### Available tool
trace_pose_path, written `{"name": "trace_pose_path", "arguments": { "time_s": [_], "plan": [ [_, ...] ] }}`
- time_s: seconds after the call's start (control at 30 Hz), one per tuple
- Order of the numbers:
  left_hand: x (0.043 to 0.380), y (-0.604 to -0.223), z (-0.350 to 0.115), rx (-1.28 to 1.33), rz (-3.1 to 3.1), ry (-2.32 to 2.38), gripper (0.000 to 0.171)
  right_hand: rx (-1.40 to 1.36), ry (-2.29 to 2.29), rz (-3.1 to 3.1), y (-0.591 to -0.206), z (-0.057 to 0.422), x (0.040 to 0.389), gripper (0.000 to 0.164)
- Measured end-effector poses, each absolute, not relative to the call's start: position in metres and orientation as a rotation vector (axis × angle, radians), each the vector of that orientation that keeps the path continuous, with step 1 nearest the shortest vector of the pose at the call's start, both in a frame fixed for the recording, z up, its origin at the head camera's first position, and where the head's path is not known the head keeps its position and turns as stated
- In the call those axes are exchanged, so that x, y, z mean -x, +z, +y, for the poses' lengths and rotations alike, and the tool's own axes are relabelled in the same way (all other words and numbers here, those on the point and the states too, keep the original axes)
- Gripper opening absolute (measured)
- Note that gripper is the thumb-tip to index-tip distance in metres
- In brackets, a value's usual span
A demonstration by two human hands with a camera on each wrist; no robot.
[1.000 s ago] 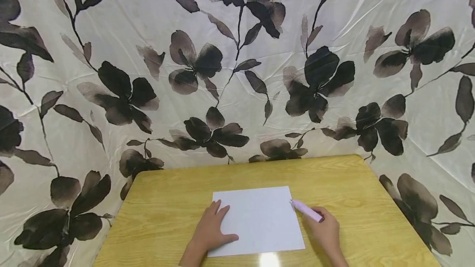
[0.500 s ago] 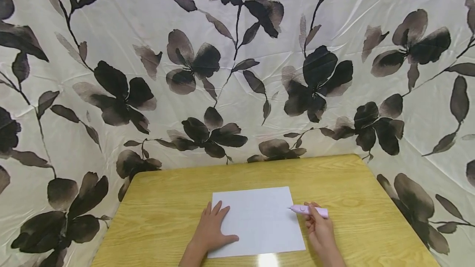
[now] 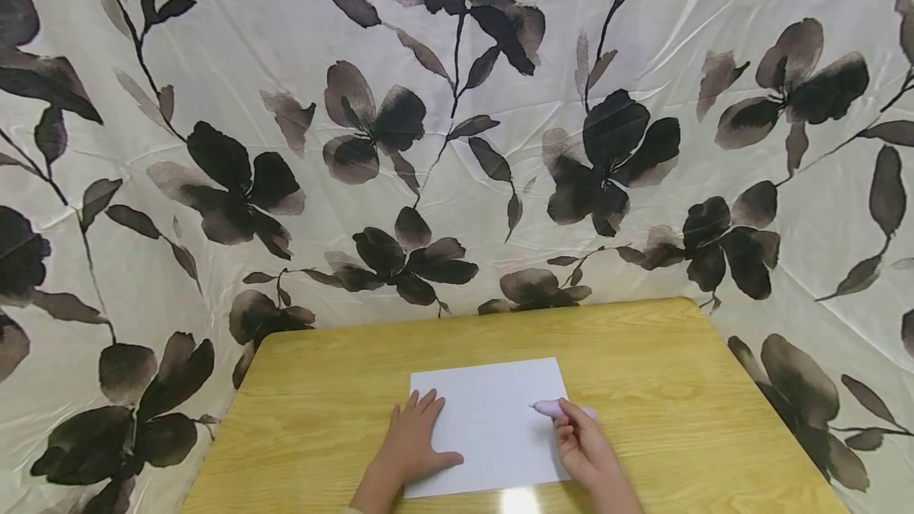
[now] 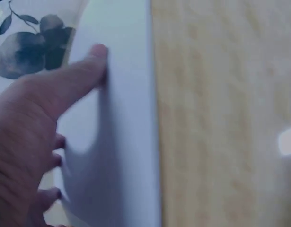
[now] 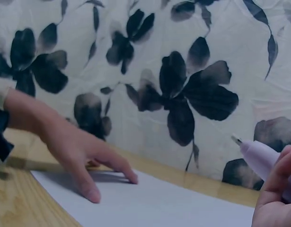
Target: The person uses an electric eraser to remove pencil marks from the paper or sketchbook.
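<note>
A white sheet of paper (image 3: 493, 435) lies on the yellow wood-grain table. Spread over its left side is my left hand (image 3: 414, 443), fingers and thumb extended; the thumb stretches across the sheet in the left wrist view. My right hand (image 3: 587, 450) pinches a thick lilac pen-shaped tool (image 3: 547, 408) between thumb and fingers. Its thin tip points left, over the right part of the sheet. In the right wrist view the tool (image 5: 259, 158) shows a tapered nose with a small greyish tip, raised above the paper (image 5: 178, 203). Part of its body is hidden by the fingers.
The table (image 3: 314, 403) has rounded far corners. Behind and beside it hangs a pale cloth (image 3: 500, 244) printed with dark flowers. A bright light reflection falls on the table at the sheet's near edge.
My right hand has moved left from beside the sheet to over its right edge, turning the lilac tool so its tip points left. The left hand has stayed nearly in place.
</note>
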State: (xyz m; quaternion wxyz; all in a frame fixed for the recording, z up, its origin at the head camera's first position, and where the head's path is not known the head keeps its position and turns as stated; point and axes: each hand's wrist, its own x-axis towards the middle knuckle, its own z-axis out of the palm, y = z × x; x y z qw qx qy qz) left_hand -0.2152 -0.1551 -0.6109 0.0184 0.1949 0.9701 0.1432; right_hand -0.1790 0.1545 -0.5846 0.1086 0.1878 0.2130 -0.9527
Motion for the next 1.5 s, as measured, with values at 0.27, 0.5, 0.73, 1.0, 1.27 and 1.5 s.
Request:
{"name": "trace_pose_path", "arguments": {
  "time_s": [0.27,0.5,0.73,1.0,1.27,1.5],
  "plan": [
    [0.216,-0.601,-0.157,-0.587,2.965,0.453,0.101,-0.364,-2.76,0.86,-0.588,0.145,0.181,0.02],
    [0.211,-0.605,-0.16,-0.607,2.981,0.48,0.095,-0.355,-2.629,1.486,-0.594,0.13,0.186,0.016],
    [0.207,-0.607,-0.158,-0.625,3.011,0.463,0.098,-0.347,-2.549,1.78,-0.597,0.108,0.203,0.024],
    [0.206,-0.616,-0.159,-0.619,3.027,0.43,0.099,-0.271,-2.473,1.873,-0.602,0.087,0.216,0.035],
    [0.208,-0.621,-0.159,-0.642,3.061,0.476,0.098,-0.145,-2.374,1.989,-0.599,0.083,0.214,0.046],
    [0.209,-0.618,-0.158,-0.632,3.04,0.484,0.098,0.032,-2.126,2.347,-0.595,0.091,0.214,0.028]
  ]
}}
